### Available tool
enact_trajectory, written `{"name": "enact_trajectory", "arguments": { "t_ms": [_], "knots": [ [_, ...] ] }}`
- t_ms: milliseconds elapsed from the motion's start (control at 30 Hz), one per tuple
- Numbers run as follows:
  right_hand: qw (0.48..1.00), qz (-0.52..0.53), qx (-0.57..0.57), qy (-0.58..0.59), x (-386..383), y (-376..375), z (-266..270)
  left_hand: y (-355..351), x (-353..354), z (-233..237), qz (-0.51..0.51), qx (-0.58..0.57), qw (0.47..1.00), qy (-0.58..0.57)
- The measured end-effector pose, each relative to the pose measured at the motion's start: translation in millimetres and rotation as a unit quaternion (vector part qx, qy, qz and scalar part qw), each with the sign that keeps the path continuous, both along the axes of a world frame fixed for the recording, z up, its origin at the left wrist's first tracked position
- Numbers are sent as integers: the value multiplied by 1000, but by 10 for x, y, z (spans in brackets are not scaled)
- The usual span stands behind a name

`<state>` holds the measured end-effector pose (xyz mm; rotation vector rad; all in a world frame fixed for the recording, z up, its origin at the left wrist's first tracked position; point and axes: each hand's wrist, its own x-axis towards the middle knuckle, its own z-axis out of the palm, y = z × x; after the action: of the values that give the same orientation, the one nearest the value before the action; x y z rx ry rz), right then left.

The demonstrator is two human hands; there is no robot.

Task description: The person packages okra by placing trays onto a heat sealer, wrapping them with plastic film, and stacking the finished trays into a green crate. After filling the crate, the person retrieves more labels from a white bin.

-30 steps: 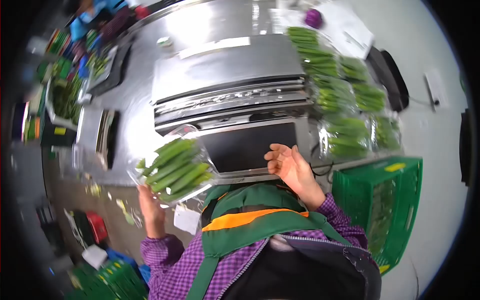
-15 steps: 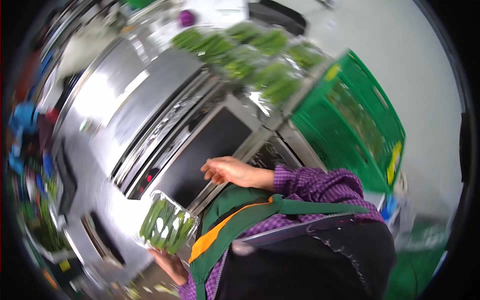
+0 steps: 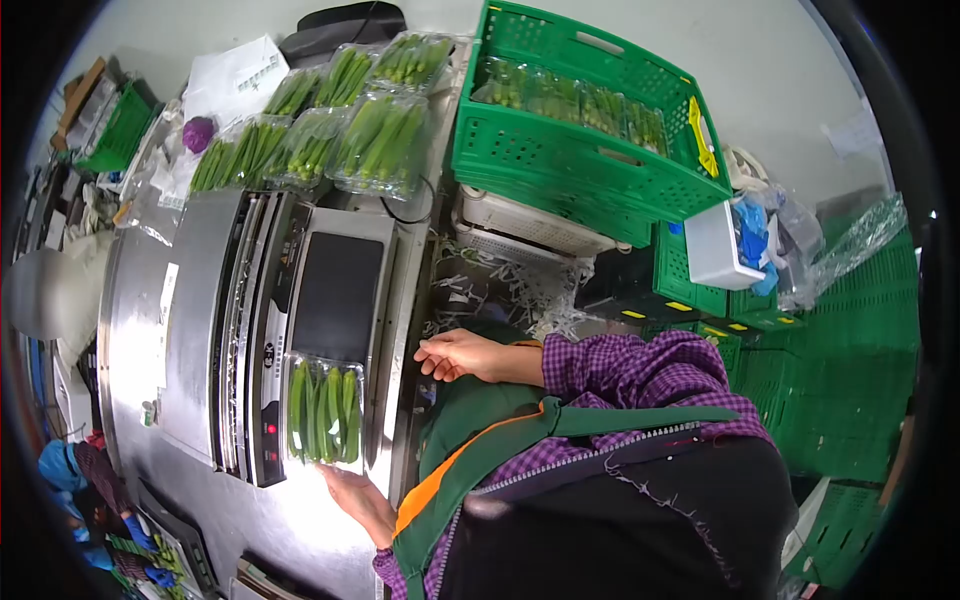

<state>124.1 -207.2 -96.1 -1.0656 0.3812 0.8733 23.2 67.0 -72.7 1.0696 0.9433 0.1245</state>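
Touching near edge of okra tray point(image 3: 324, 410) on sealer point(image 3: 200, 300): left hand point(image 3: 358, 500)

The okra tray point(image 3: 323, 412) is a clear plastic pack filled with green pods laid side by side, all running the same way. It lies flat and level on the end of the black plate point(image 3: 338, 295) closest to me, with its near edge at my left hand point(image 3: 360, 500).
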Motion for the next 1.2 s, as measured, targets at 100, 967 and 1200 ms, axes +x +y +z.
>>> {"name": "enact_trajectory", "arguments": {
  "t_ms": [100,967,1200],
  "knots": [
    [1000,-6,7,-12,-59,-52,57,-237,51,231,57,86,994,-35],
    [986,27,-92,-137,-1028,-2531,-239,-2791,-761,-343,-492,123,862,2],
    [985,-6,-86,-150,-1201,-2738,-477,-2950,-675,-211,-503,223,835,13]
  ]
}}
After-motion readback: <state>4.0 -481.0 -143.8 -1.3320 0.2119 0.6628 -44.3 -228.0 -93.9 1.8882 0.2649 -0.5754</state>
